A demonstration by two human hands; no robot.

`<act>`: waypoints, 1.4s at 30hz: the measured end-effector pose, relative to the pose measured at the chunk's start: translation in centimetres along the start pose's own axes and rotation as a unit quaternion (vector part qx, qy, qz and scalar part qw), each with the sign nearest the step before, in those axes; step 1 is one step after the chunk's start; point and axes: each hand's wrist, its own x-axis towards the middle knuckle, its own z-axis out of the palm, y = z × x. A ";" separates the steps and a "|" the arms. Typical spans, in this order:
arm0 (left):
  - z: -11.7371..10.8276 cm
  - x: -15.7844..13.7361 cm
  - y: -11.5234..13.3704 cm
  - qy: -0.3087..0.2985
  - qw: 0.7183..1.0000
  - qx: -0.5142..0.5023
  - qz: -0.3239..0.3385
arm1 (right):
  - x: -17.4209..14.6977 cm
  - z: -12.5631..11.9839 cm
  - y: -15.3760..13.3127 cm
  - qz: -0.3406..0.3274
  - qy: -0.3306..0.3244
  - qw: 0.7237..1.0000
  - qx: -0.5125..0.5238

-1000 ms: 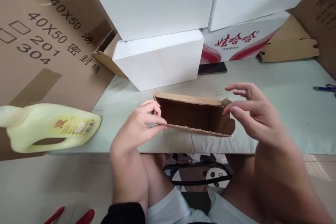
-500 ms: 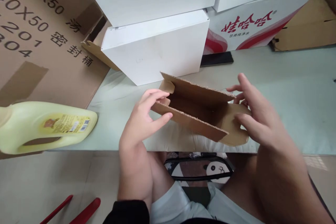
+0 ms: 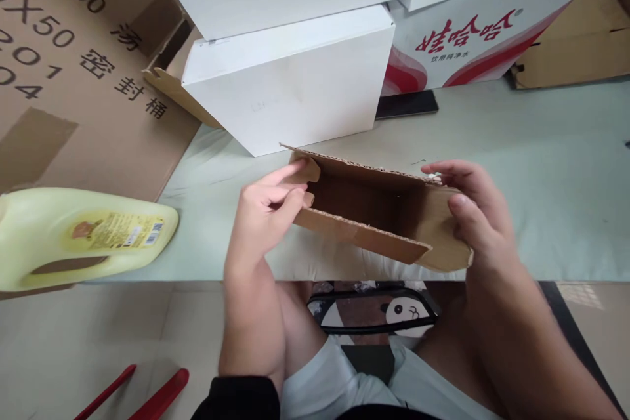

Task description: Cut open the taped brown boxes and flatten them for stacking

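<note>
A small brown cardboard box stands with its top open on the table in front of me. Its long flaps rise along both sides, and a rounded end flap leans out at the right. My left hand pinches the short flaps at the box's left end between thumb and fingers. At the opposite end my right hand is closed around the right corner, thumb against the end flap and fingers by the far edge. Inside, the bottom is in shadow and nothing shows in it.
White boxes are stacked behind, beside a red-and-white printed carton and a black phone-like slab. A yellow jug lies left, before a large carton. The pale-green tabletop ends just before my knees.
My left fingers have drawn in onto the left end flaps. My right hand has lowered and closed in on the right end; its raised finger has come down to the box's edge.
</note>
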 end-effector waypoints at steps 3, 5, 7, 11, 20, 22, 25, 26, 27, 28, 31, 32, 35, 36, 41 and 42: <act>-1.9 -0.6 0.1 -0.097 0.995 -0.006 0.005 | 0.1 -0.2 0.2 0.059 0.029 0.998 0.016; -2.8 -0.9 0.0 -0.145 0.989 0.006 0.026 | 0.1 0.0 0.1 0.089 0.063 0.992 0.059; -3.3 -1.3 -0.2 -0.169 0.984 0.014 0.048 | 0.0 0.3 -0.3 0.100 0.082 0.984 0.122; -3.1 -1.6 -0.4 -0.179 0.981 0.014 0.067 | -0.2 1.0 -0.9 0.030 0.034 0.972 0.231; -1.4 -0.9 0.1 -0.076 0.995 0.058 0.040 | 0.3 1.7 -0.5 -0.104 -0.101 0.989 -0.039; -0.6 -0.4 -0.3 0.010 0.995 0.079 0.057 | 0.4 1.8 0.3 -0.086 -0.100 0.991 -0.023; 0.4 0.4 -1.5 0.066 0.991 0.087 0.083 | 0.3 1.9 1.4 -0.041 -0.049 0.995 0.078; 0.6 0.7 -2.0 0.061 0.991 0.080 0.087 | 0.2 1.9 1.8 -0.022 -0.021 0.993 0.117; 0.8 1.0 -2.5 0.051 0.992 0.071 0.088 | 0.1 1.9 2.0 -0.004 0.008 0.989 0.150; 0.9 1.2 -2.9 0.039 0.994 0.060 0.084 | 0.0 1.9 2.3 0.011 0.034 0.985 0.170; 1.1 1.8 -4.1 0.021 0.999 0.016 0.033 | 0.3 1.8 2.6 0.071 0.076 0.985 0.135; 1.1 1.9 -4.5 0.021 1.000 -0.008 0.005 | 0.4 1.8 2.7 0.097 0.081 0.986 0.105; 0.7 2.3 -5.6 0.041 0.991 -0.101 -0.076 | 0.9 1.8 3.0 0.169 0.048 0.984 0.038; 0.5 2.4 -5.9 0.055 0.985 -0.130 -0.097 | 1.0 1.8 3.1 0.182 0.020 0.983 0.035; -0.3 2.8 -7.6 0.165 0.941 -0.248 -0.158 | 0.5 1.9 2.9 0.190 -0.178 0.958 0.123; -0.2 2.9 -7.8 0.182 0.931 -0.267 -0.171 | 0.3 2.0 2.7 0.158 -0.194 0.956 0.156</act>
